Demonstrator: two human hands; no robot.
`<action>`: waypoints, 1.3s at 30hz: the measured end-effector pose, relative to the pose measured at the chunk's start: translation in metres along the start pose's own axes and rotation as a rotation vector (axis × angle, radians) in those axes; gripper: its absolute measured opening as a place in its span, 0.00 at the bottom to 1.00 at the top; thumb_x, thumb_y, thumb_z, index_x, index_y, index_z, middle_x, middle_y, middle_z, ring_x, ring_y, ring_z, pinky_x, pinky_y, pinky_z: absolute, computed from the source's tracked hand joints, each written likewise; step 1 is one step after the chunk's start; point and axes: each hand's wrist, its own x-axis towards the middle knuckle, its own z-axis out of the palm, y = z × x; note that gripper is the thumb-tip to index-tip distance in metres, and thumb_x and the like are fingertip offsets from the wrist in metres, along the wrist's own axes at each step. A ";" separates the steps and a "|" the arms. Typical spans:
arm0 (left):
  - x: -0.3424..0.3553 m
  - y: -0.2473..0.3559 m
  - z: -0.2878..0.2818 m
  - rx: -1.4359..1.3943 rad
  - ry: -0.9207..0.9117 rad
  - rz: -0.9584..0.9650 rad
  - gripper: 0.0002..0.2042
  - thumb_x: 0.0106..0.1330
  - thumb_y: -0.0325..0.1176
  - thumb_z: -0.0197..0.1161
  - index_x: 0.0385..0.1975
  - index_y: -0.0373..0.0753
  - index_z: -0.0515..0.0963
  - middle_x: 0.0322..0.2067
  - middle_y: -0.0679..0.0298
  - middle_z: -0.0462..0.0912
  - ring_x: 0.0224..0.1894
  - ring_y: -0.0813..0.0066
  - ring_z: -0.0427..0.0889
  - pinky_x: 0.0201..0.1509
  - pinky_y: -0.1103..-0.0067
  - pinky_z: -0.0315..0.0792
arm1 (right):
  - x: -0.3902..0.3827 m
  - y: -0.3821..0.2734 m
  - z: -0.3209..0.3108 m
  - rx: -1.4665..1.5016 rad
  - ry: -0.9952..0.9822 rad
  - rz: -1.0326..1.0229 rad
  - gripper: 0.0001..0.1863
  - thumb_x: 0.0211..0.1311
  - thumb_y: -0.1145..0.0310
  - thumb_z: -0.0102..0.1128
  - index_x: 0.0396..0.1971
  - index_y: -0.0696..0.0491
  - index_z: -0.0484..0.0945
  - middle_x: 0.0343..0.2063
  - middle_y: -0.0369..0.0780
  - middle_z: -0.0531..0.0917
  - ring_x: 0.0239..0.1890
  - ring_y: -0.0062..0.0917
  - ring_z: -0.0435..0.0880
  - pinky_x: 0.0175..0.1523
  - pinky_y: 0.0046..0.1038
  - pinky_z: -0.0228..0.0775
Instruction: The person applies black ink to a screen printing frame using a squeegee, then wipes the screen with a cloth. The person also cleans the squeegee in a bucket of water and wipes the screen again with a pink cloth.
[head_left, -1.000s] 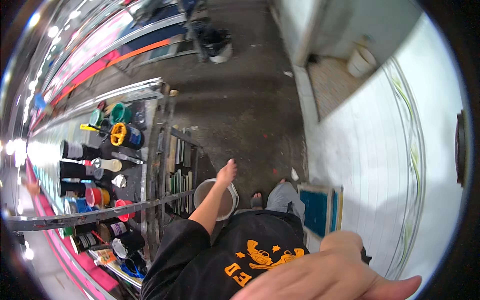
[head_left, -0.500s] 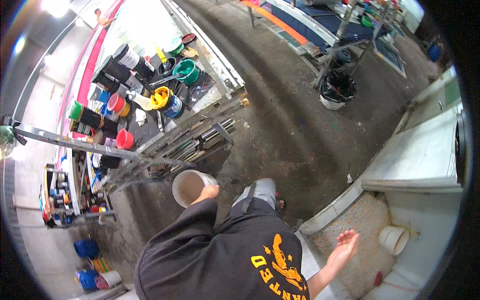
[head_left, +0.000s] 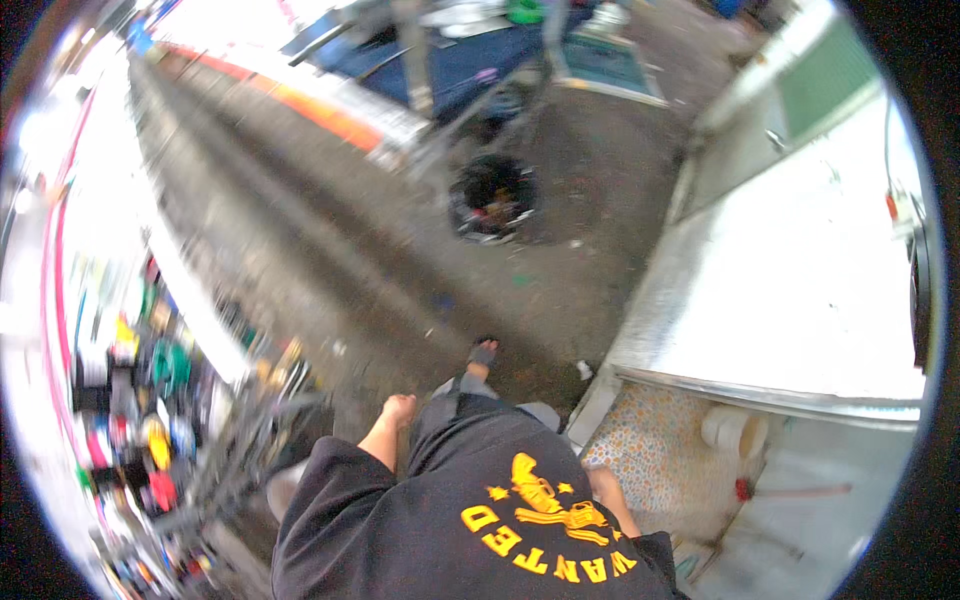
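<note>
A partly hidden pale plastic-looking bucket (head_left: 282, 488), its long axis unseen, stands at the left edge of the black fabric shirt with orange print (head_left: 430, 510), back-left of the nearer left hand (head_left: 397, 412), which extends forward of the shirt, while the right hand (head_left: 607, 487) hangs beside the shirt's right side, both grips too blurred to tell open from closed.

The pale bucket (head_left: 283, 490) is on the dark floor (head_left: 560, 290) at the left, blurred and mostly covered by the black sleeve (head_left: 335, 485). A white, round bucket (head_left: 728, 432) is at the right, on the orange-speckled floor (head_left: 650, 435).
</note>
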 end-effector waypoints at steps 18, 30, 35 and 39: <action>0.546 0.463 -0.284 -1.006 -0.173 -0.275 0.19 0.71 0.47 0.64 0.29 0.35 0.82 0.21 0.68 0.80 0.25 0.80 0.79 0.30 0.78 0.72 | 0.196 0.234 -0.552 0.982 0.594 0.175 0.17 0.75 0.56 0.53 0.42 0.55 0.81 0.25 0.39 0.83 0.30 0.25 0.84 0.36 0.31 0.75; 0.804 0.709 -0.387 -1.395 -0.026 -0.352 0.14 0.73 0.43 0.62 0.42 0.36 0.82 0.27 0.65 0.84 0.31 0.79 0.82 0.36 0.80 0.76 | 0.348 0.399 -1.028 1.253 0.589 0.133 0.14 0.74 0.58 0.60 0.45 0.55 0.81 0.32 0.37 0.85 0.28 0.18 0.83 0.31 0.21 0.74; 0.952 0.841 -0.500 -1.219 -0.090 0.018 0.16 0.75 0.44 0.60 0.43 0.35 0.82 0.29 0.67 0.83 0.31 0.81 0.80 0.38 0.82 0.74 | 0.372 0.428 -1.081 1.135 0.425 0.098 0.18 0.73 0.57 0.58 0.45 0.58 0.83 0.31 0.40 0.88 0.30 0.22 0.86 0.35 0.24 0.76; 1.044 0.913 -0.539 -1.212 -0.100 0.063 0.15 0.73 0.42 0.61 0.41 0.35 0.82 0.29 0.69 0.82 0.31 0.82 0.77 0.37 0.81 0.72 | 0.400 0.474 -1.138 1.484 0.333 0.252 0.21 0.74 0.56 0.59 0.52 0.59 0.79 0.38 0.43 0.87 0.31 0.24 0.86 0.38 0.25 0.78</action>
